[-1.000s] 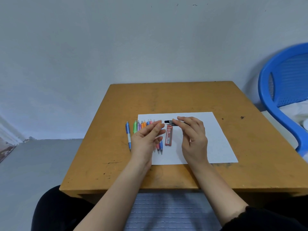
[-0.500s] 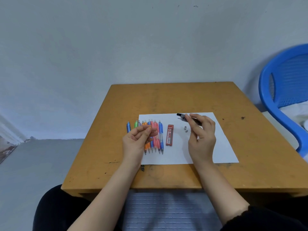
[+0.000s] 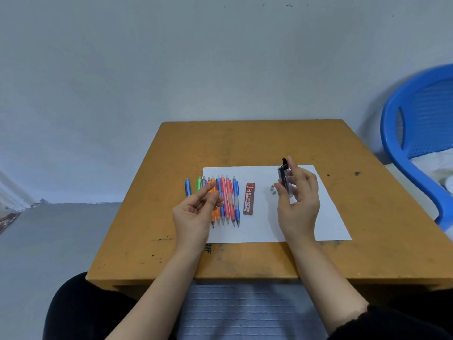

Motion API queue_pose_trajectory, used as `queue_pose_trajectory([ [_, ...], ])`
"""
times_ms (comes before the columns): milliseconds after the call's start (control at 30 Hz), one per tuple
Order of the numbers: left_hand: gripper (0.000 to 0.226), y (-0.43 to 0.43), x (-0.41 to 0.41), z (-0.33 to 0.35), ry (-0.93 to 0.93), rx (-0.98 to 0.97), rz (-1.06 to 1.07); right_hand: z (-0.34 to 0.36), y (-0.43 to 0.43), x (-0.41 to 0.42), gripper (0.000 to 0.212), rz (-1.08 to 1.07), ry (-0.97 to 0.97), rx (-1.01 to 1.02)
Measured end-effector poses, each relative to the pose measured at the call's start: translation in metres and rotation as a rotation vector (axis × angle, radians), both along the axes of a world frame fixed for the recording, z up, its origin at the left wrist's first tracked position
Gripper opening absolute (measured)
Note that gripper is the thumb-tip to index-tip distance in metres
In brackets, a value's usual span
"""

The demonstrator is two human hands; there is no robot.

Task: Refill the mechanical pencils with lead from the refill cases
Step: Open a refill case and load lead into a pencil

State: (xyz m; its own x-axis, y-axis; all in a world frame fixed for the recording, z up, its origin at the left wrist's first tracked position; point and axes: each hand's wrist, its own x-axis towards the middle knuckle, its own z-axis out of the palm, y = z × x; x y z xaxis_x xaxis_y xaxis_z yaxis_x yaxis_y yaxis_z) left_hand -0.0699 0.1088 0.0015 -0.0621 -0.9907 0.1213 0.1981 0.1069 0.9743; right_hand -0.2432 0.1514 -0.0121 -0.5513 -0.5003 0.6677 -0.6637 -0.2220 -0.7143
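Just Above the Paper: A Dark Case in the Right Hand

The right hand was raised over the right part of the paper, thumb and curled fingers gripping a dark refill case nearly upright, black end pointing up and away. Two small grey caps lay on the sheet just left of that hand. The left hand hovered palm up over the near ends of the pencils, fingers loosely curled; whether thumb and forefinger pinched anything thin could not be made out. A red refill case lay flat between the hands, lengthwise near to far. Left of it, the row of mechanical pencils lay side by side, tips toward the near edge. A green pencil and a blue pencil sat further left, the blue one off the white paper. All rested on the wooden table; a blue chair stood at the far right.
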Motion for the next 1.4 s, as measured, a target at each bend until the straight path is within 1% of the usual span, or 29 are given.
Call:
queue_pose_trajectory([
  [133,0.029,0.004,0.0,0.001,-0.034,-0.01,0.066,-0.001,-0.001,0.0,0.061,0.002,-0.056,0.026],
  [400,0.03,0.009,0.0,0.004,-0.052,-0.04,0.051,0.001,0.001,0.003,0.06,0.03,-0.094,0.03],
  [667,0.031,0.008,0.0,0.002,-0.047,-0.058,0.038,0.001,0.001,0.004,0.054,0.067,-0.118,0.033],
  [833,0.03,0.007,0.002,-0.001,-0.035,-0.069,0.036,0.003,0.0,0.009,0.042,0.101,-0.134,0.019],
  [933,0.032,0.006,0.003,-0.002,-0.033,-0.065,0.034,0.006,0.0,0.013,0.043,0.138,-0.121,0.037],
  [1033,0.03,0.006,0.003,-0.003,-0.037,-0.065,0.03,0.015,-0.001,0.016,0.046,0.185,-0.195,0.089],
  [1133,0.029,0.006,0.004,-0.003,-0.039,-0.058,0.029,0.022,-0.002,0.013,0.046,0.202,-0.291,0.21],
  [1267,0.032,0.005,0.004,-0.005,-0.037,-0.055,0.03,0.024,0.001,0.008,0.043,0.19,-0.272,0.361],
  [1400,0.028,0.005,0.003,-0.004,-0.037,-0.06,0.039,0.023,0.004,0.012,0.042,0.164,-0.223,0.46],
])
